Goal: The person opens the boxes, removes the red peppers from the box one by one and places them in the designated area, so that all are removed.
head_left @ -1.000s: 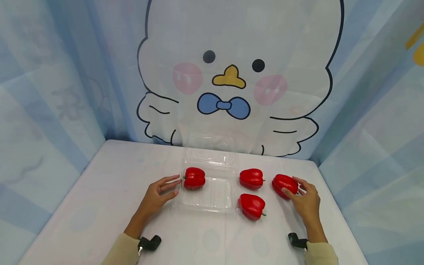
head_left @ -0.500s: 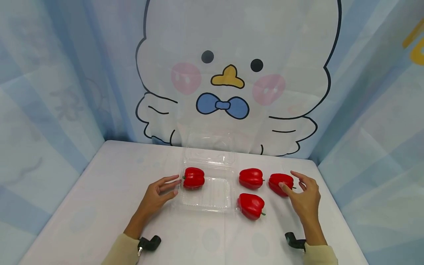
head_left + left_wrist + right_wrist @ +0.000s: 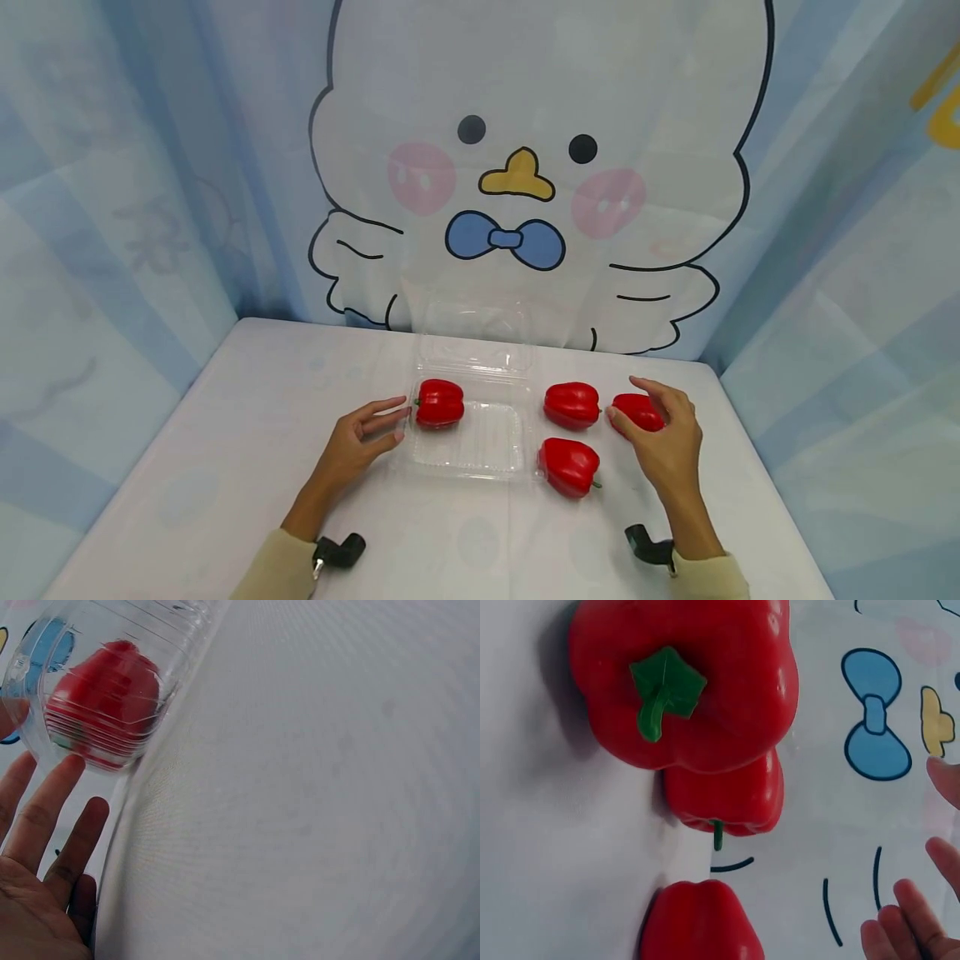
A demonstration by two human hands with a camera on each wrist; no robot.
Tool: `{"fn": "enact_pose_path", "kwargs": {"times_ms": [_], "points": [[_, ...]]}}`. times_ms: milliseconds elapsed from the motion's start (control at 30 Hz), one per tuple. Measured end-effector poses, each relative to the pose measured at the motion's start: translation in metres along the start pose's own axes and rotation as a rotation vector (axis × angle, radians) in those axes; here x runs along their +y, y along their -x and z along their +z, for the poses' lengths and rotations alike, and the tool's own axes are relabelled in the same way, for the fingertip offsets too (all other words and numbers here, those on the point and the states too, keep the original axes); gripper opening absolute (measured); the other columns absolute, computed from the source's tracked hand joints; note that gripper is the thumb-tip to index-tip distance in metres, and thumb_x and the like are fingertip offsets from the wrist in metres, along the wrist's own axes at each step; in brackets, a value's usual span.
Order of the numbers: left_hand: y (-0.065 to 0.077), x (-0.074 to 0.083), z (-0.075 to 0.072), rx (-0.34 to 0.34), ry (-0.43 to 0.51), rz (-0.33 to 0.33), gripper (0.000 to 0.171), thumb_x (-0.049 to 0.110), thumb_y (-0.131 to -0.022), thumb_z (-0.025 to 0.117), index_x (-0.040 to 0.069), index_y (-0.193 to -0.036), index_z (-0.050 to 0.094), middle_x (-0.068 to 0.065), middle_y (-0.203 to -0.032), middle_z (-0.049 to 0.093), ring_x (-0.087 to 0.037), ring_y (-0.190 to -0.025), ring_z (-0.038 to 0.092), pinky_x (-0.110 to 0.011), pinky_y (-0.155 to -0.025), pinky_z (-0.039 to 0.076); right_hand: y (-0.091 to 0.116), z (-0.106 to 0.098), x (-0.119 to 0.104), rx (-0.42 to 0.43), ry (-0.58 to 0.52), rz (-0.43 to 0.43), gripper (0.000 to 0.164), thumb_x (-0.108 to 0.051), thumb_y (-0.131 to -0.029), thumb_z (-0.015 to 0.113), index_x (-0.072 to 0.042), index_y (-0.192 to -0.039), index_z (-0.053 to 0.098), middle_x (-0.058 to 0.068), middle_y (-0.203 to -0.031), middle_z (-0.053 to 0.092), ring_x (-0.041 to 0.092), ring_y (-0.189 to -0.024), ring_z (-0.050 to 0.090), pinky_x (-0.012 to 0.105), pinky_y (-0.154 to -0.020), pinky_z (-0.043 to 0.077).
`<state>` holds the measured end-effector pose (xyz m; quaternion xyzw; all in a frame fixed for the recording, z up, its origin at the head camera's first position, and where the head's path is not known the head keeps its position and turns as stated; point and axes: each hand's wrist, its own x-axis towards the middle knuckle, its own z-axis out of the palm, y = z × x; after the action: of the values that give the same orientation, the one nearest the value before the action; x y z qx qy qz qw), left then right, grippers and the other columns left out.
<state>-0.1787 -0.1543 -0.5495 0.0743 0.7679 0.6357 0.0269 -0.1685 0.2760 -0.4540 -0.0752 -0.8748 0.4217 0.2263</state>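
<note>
My left hand (image 3: 358,442) rests with extended fingertips at the left wall of a clear plastic clamshell box (image 3: 467,475). One red bell pepper (image 3: 440,402) sits in the box's back left corner and shows through the ribbed wall in the left wrist view. My right hand (image 3: 667,437) hovers around the rightmost bell pepper (image 3: 637,410), hiding part of it in the head view. In the right wrist view, its fingers (image 3: 915,911) are spread with nothing between them. Two more peppers lie right of the box, one at the back (image 3: 572,406), one nearer (image 3: 569,468).
The box's lid (image 3: 476,333) stands raised at the back, against a curtain (image 3: 517,100) printed with a cartoon chick. A white cloth (image 3: 420,542) covers the table. Side curtains hang at left and right.
My right hand has let go of the rightmost pepper and shifted left over it. That pepper lies slightly further left than a second ago. My left hand has stayed in place.
</note>
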Motion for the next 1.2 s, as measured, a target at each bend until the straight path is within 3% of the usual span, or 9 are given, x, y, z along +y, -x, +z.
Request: {"fn": "enact_pose_path", "kwargs": {"times_ms": [467,1200], "points": [[0.0,-0.001,0.001,0.0,-0.009,0.024,0.054,0.013,-0.099,0.075,0.014,-0.15,0.059,-0.01,-0.147,0.067,-0.033,-0.146,0.057,-0.053,-0.116,0.05,0.011,0.027,-0.013,-0.067,-0.03,-0.037,0.064,-0.018,-0.082,0.093,-0.021,-0.141,0.067,0.012,-0.149,0.057,0.035,-0.138,0.056,0.06,-0.104,0.058],[0.002,-0.001,0.0,-0.008,0.001,0.038,0.054,0.013,-0.1,0.075,0.014,-0.151,0.059,-0.01,-0.148,0.067,-0.033,-0.145,0.058,-0.048,-0.115,0.051,0.03,0.058,-0.016,-0.168,-0.067,-0.011,0.064,-0.018,-0.082,0.093,-0.017,-0.139,0.065,0.009,-0.142,0.064,0.032,-0.133,0.06,0.058,-0.113,0.054]]}}
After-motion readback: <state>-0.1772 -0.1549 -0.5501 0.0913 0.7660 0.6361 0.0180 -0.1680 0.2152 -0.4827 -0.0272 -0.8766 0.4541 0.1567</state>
